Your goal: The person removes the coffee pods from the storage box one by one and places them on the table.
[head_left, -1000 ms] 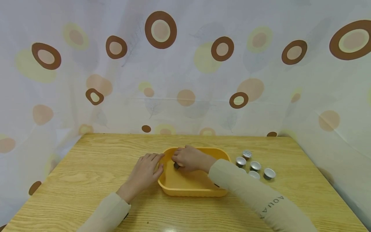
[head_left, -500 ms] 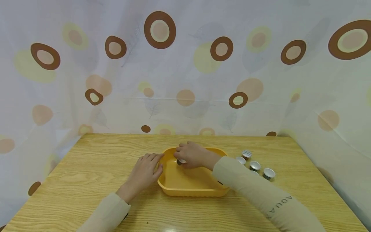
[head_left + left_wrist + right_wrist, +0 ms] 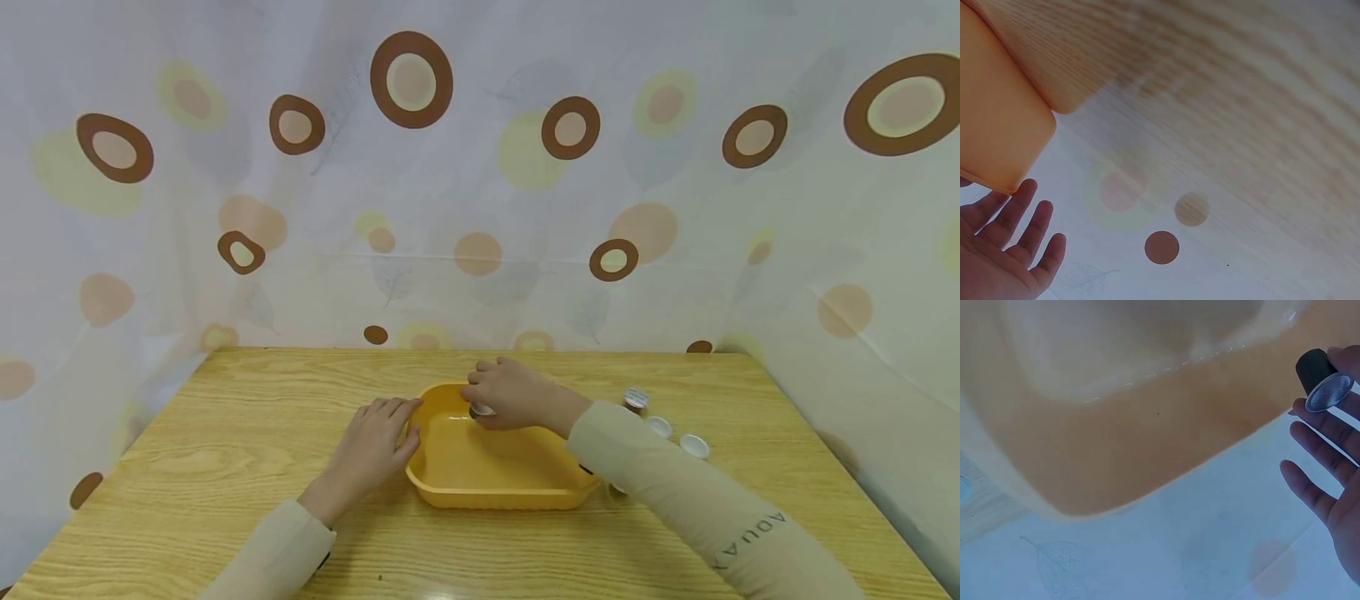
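My right hand (image 3: 510, 396) is over the back part of a yellow-orange plastic tray (image 3: 502, 498). It pinches a coffee capsule (image 3: 1316, 375) between thumb and fingers; the right wrist view shows its dark body and round silver foil lid tilted sideways. The other fingers of that hand are spread apart. At the tray's left end, my left hand (image 3: 372, 437) rests with extended fingers touching the rim. In the left wrist view, the fingertips (image 3: 1027, 186) lie against the tray's edge, and the thumb is mostly out of sight.
Several more coffee capsules stand on the wooden table (image 3: 247, 433) right of the tray, among them one with a printed lid (image 3: 636, 398) and a white-lidded one (image 3: 694, 446). My right sleeve (image 3: 660, 467) hides some of them. A patterned cloth (image 3: 480, 167) hangs behind the table.
My right hand has lifted from the tray's left inside and moved slightly right and back, with the capsule in its fingers, lid now showing. The left hand stays at the rim.
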{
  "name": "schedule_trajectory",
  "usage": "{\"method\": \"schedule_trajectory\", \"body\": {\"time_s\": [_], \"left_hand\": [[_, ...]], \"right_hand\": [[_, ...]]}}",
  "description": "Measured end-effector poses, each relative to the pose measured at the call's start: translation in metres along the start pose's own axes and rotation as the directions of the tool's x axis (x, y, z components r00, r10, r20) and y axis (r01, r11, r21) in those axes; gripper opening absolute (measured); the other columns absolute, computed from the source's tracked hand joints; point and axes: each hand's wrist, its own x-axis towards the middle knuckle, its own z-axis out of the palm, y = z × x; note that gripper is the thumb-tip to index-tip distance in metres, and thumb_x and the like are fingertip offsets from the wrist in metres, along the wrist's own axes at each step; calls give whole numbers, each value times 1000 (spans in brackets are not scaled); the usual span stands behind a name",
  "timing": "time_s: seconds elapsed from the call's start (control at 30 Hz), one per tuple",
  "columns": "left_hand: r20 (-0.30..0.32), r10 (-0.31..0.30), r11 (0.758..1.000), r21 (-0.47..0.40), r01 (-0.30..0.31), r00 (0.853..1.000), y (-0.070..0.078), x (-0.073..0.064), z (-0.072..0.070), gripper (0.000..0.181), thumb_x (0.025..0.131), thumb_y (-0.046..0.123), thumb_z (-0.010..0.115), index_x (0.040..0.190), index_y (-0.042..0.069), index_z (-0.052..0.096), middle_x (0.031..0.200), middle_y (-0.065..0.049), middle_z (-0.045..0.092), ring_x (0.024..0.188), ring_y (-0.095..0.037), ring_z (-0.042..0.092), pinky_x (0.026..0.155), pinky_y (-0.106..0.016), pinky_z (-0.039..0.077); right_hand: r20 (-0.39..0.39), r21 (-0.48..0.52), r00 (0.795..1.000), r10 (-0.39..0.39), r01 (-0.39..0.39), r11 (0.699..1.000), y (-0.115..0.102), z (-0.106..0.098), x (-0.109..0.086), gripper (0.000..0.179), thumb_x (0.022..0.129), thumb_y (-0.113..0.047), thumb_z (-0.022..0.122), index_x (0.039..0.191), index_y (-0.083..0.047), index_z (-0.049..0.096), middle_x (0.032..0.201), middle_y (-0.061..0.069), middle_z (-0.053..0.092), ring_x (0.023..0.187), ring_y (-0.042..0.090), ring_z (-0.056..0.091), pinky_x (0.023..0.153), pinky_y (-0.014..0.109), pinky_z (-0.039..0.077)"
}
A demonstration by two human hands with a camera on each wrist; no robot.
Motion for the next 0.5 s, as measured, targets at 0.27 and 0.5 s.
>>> {"method": "schedule_trajectory", "body": {"time_s": [0.27, 0.5], "left_hand": [[-7, -1, 1000, 6, 1, 1000, 0, 0, 1, 36, 88, 24, 54, 121, 10, 57, 111, -2, 63, 104, -22, 56, 90, -41, 44], [5, -6, 1000, -2, 6, 1000, 0, 1, 0, 36, 88, 24, 54, 122, 10, 57, 111, -2, 63, 104, -23, 56, 90, -42, 44]], "right_hand": [[-28, 19, 999, 18, -17, 1000, 7, 0, -14, 23, 83, -37, 62, 97, -19, 61, 85, -6, 59, 73, 12, 46, 57, 25, 34], [-33, 31, 998, 62, -61, 998, 16, 1, -31, 28, 80, -38, 65, 99, -17, 60, 87, -5, 60, 75, 13, 48, 58, 26, 36]]}}
